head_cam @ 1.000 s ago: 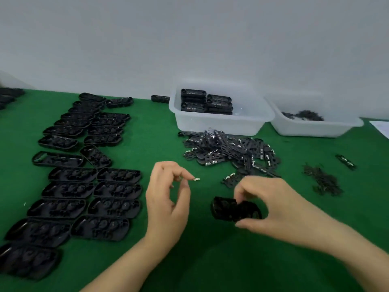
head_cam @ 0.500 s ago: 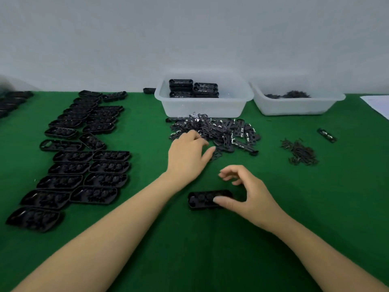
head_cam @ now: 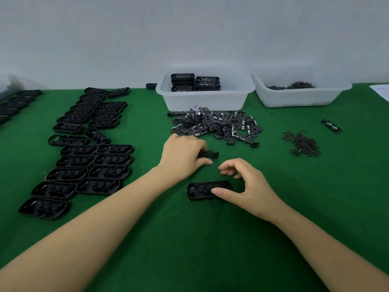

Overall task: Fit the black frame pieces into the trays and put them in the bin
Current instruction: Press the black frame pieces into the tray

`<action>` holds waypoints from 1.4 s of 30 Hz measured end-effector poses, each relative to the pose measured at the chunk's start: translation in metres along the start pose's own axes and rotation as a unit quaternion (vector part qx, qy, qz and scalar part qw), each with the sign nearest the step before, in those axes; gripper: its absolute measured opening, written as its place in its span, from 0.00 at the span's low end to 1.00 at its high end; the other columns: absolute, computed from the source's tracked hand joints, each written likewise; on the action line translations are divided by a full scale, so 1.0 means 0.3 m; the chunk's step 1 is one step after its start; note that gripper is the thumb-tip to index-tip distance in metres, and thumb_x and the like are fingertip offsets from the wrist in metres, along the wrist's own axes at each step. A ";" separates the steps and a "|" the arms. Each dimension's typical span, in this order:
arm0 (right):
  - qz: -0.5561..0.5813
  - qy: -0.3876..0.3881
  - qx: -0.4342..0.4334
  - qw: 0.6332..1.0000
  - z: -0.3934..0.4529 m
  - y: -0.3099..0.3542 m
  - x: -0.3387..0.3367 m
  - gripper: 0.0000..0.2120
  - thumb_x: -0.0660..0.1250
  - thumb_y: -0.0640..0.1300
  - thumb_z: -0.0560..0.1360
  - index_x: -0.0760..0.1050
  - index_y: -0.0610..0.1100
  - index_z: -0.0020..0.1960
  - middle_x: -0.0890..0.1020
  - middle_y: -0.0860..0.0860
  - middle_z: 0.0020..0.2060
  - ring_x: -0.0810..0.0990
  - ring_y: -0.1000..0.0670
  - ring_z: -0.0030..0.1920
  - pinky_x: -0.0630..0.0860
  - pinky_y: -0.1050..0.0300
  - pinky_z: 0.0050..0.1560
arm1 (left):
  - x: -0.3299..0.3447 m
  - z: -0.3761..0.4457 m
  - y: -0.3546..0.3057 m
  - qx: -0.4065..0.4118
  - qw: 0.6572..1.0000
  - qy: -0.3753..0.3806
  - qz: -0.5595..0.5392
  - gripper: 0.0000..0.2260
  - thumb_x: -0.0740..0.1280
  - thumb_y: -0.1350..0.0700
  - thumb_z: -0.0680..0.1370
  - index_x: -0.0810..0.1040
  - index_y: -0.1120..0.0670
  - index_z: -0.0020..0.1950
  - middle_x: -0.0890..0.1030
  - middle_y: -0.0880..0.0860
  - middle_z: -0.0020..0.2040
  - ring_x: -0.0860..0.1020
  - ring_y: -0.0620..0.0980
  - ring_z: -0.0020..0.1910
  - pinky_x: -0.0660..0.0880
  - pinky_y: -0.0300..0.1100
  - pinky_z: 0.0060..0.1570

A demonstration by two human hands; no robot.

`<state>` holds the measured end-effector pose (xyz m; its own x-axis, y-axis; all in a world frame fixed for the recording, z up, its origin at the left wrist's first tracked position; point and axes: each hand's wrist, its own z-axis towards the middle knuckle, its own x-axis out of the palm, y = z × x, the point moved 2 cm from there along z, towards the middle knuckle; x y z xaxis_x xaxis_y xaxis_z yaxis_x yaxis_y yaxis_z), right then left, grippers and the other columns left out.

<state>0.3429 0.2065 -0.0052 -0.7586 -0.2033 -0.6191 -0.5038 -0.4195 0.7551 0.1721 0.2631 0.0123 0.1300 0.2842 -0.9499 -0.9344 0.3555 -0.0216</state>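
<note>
Frame piece: a flat black frame piece (head_cam: 208, 154), narrow, with notched ends; it lies low over the green surface (head_cam: 210, 239), just in front of the loose pile, its right end sticking out past the hand that has it.
Tray in work: a black oblong tray (head_cam: 202, 189) with rounded ends and round moulded pockets inside, lying flat on the surface in front of the person, near the frame piece but apart from it.
Pile: a heap of black frame pieces (head_cam: 216, 125) with small silvery tabs, spread on the surface right before the nearer bin.
Waiting trays: rows of trays (head_cam: 88, 152) of the same kind, laid side by side at the left, open side up.
Bin: a white translucent bin (head_cam: 205, 90) at the back, holding stacked black trays against its far left corner.
Left hand: the left hand (head_cam: 183, 158) reaches forward, palm down, its fingers curled round the left end of the frame piece and gripping it.
Right hand: the right hand (head_cam: 246, 186) hovers over the right end of the tray; the thumb is pressed onto the tray's top, the other fingers arched above and bent, not touching it. Whether the tray is truly pinched I cannot tell.
Other things: a second white bin (head_cam: 299, 95) with dark bits in it; a scatter of small dark pins (head_cam: 303, 144) at the right.
</note>
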 end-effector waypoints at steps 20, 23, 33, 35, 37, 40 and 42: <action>-0.081 0.043 0.001 0.996 0.005 -0.019 -0.001 0.18 0.73 0.55 0.65 0.74 0.49 0.51 0.69 0.57 0.50 0.69 0.60 0.52 0.64 0.71 0.54 | -0.138 -0.012 0.018 -0.030 0.960 0.091 -0.264 0.12 0.75 0.52 0.68 0.81 0.50 0.50 0.76 0.46 0.43 0.76 0.45 0.43 0.72 0.41 0.52; -0.077 0.035 -0.007 0.996 0.007 -0.017 0.001 0.16 0.74 0.54 0.65 0.73 0.49 0.48 0.69 0.56 0.49 0.68 0.60 0.49 0.62 0.75 0.51 | -0.201 -0.066 -0.007 0.068 0.959 0.131 -0.242 0.12 0.75 0.53 0.68 0.83 0.49 0.51 0.76 0.48 0.43 0.74 0.42 0.41 0.69 0.29 0.45; -0.083 0.024 -0.018 0.996 0.005 -0.016 0.002 0.20 0.75 0.53 0.64 0.76 0.44 0.49 0.69 0.55 0.48 0.67 0.60 0.48 0.61 0.77 0.50 | -0.159 -0.062 -0.094 0.117 0.962 0.224 -0.100 0.16 0.71 0.53 0.73 0.78 0.49 0.60 0.69 0.46 0.47 0.68 0.43 0.47 0.70 0.43 0.55; -0.083 0.023 -0.018 0.996 0.004 -0.017 0.003 0.20 0.74 0.54 0.64 0.76 0.44 0.49 0.69 0.54 0.48 0.68 0.59 0.47 0.62 0.77 0.49 | -0.160 -0.054 -0.107 0.127 0.962 0.225 -0.087 0.15 0.71 0.52 0.73 0.79 0.49 0.59 0.73 0.48 0.48 0.71 0.46 0.49 0.70 0.42 0.53; -0.077 0.020 -0.015 0.997 0.005 -0.015 0.003 0.19 0.73 0.56 0.64 0.76 0.45 0.47 0.69 0.55 0.47 0.69 0.59 0.46 0.63 0.75 0.48 | -0.163 -0.054 -0.112 0.130 0.963 0.221 -0.078 0.14 0.71 0.50 0.72 0.80 0.48 0.57 0.75 0.49 0.48 0.74 0.48 0.49 0.70 0.43 0.51; -0.067 0.016 -0.006 0.998 0.007 -0.014 0.005 0.19 0.72 0.58 0.64 0.76 0.46 0.47 0.68 0.57 0.46 0.69 0.60 0.46 0.66 0.68 0.48 | -0.158 -0.083 -0.100 0.118 0.966 0.204 -0.103 0.14 0.72 0.46 0.71 0.81 0.48 0.54 0.78 0.48 0.46 0.76 0.48 0.47 0.72 0.46 0.51; -0.069 0.021 0.007 0.997 0.007 -0.013 0.007 0.19 0.72 0.58 0.64 0.76 0.47 0.47 0.67 0.59 0.46 0.68 0.61 0.47 0.66 0.66 0.49 | -0.144 -0.116 -0.085 0.102 0.971 0.169 -0.138 0.14 0.73 0.45 0.69 0.81 0.47 0.53 0.79 0.46 0.46 0.76 0.47 0.47 0.71 0.47 0.53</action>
<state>0.3425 0.2095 -0.0090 -0.6638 -0.1820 -0.7254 -0.6080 -0.4335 0.6651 0.1786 0.2108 0.0431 0.2175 -0.1419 -0.9657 -0.7901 0.5553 -0.2595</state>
